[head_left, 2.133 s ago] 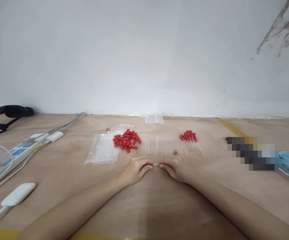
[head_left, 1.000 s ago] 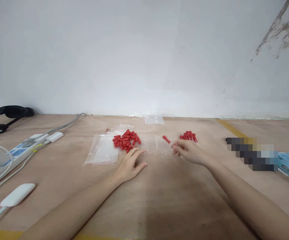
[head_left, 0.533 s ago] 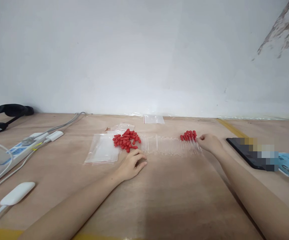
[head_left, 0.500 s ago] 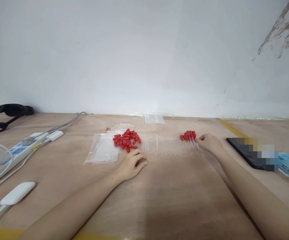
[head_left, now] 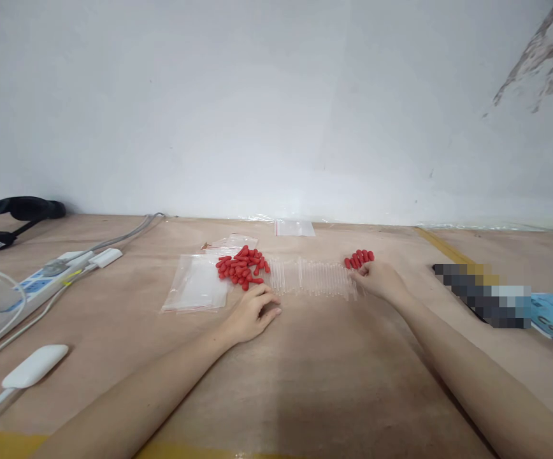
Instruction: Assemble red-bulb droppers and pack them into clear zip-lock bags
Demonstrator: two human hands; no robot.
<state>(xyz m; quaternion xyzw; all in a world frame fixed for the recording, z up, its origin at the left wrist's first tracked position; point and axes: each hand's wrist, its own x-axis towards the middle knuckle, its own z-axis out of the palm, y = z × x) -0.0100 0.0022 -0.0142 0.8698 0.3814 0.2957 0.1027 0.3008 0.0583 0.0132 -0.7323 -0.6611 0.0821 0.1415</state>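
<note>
Droppers with red bulbs (head_left: 360,257) lie in a short row right of the frame's centre, at the right end of a long row of clear glass tubes (head_left: 312,278) laid side by side on the counter (head_left: 334,376). The right hand (head_left: 379,279) rests on these droppers with its fingers curled over their glass ends; whether it grips one cannot be told. The left hand (head_left: 252,310) lies below the centre, palm down and loosely open with nothing in it, just below a heap of loose red bulbs (head_left: 241,266). Clear zip bags (head_left: 196,290) sit left of that heap. At the left edge are a white power strip (head_left: 42,284) and a white adapter (head_left: 35,365); a blurred dark item (head_left: 484,293) lies at the right.
</note>
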